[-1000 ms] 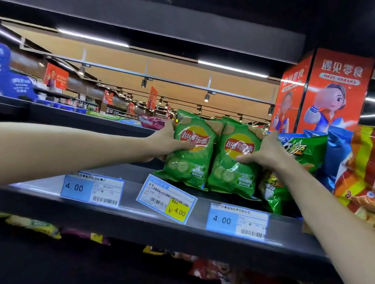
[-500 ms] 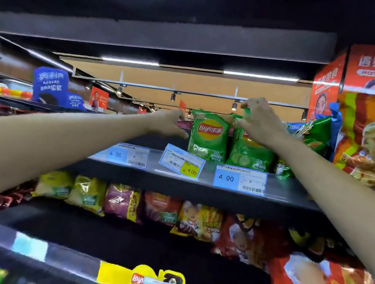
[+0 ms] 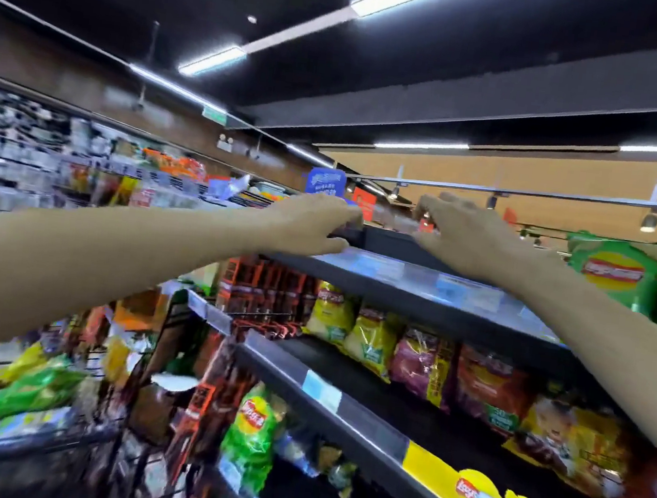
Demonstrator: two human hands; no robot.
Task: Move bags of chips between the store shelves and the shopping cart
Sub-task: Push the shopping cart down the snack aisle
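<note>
Green chip bags stand on the top shelf at the right. My right hand hovers over the shelf to their left, fingers spread, holding nothing. To its left my left hand hangs over the shelf's left end, loosely curved and empty. At the lower left the shopping cart holds several bags, a green one on top. The view is blurred by motion.
Below the top shelf a second shelf carries yellow, purple and red chip bags. A lower shelf holds a green bag. Dark boxed goods stand at the shelf end. Another aisle of shelves runs at the far left.
My right hand has let go of the green bags and both hands have drawn back to the left. The view has swung left and down, bringing the cart into sight.
</note>
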